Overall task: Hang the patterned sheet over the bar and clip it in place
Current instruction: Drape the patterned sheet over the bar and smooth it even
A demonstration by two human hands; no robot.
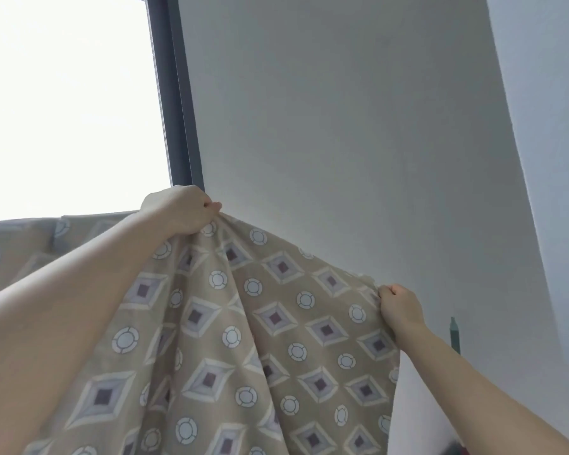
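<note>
Left fingers (211,206) and right fingers (388,292) gripping patterned sheet (260,323), white wall (342,126) behind, dark window frame (174,110) beside

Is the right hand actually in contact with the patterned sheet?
Touching. The head view shows the right hand pinching the patterned sheet at its upper corner.

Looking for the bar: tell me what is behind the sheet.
Above the top edge of the sheet, a grey wall and a dark window frame stand behind it. No bar shows; the sheet covers whatever lies lower behind it.
</note>
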